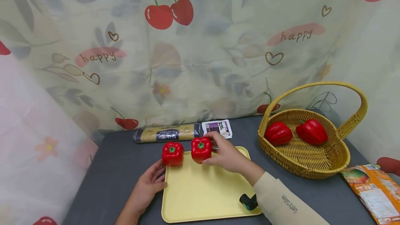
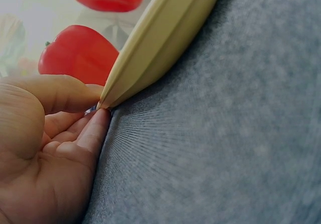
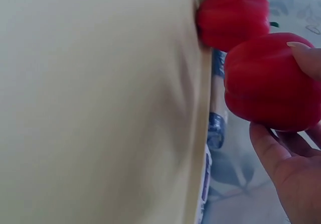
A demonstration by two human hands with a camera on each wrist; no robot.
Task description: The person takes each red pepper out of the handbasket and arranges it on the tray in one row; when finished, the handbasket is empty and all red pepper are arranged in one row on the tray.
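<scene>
Red bell peppers and a shallow tray on a dark grey, cloth-textured table (image 1: 103, 180). The right hand (image 1: 229, 156) grips one glossy, blocky pepper (image 1: 201, 150), thumb and fingers set on opposite sides, over the far part of the smooth, pale yellow tray (image 1: 206, 190) with rounded corners. A second pepper (image 1: 173, 155), lobed and green-stalked, is at the tray's far left corner; whether its base fully rests there cannot be told. The left hand (image 1: 147, 185) holds the left rim.

Beyond the tray lie a shiny spaghetti packet (image 1: 170, 134) and a flat white pack (image 1: 217, 128). To the right, a woven basket (image 1: 307, 160) with an arched handle contains two peppers (image 1: 312, 132); an orange packet (image 1: 373, 192) lies beside it.

The left wrist view alone shows the fingertips meeting at the tray's thin edge, thumb opposite fingers, and the table's fine weave. The right wrist view shows the thumbnail against the gripped pepper's skin; the basket appears only in the head view.
</scene>
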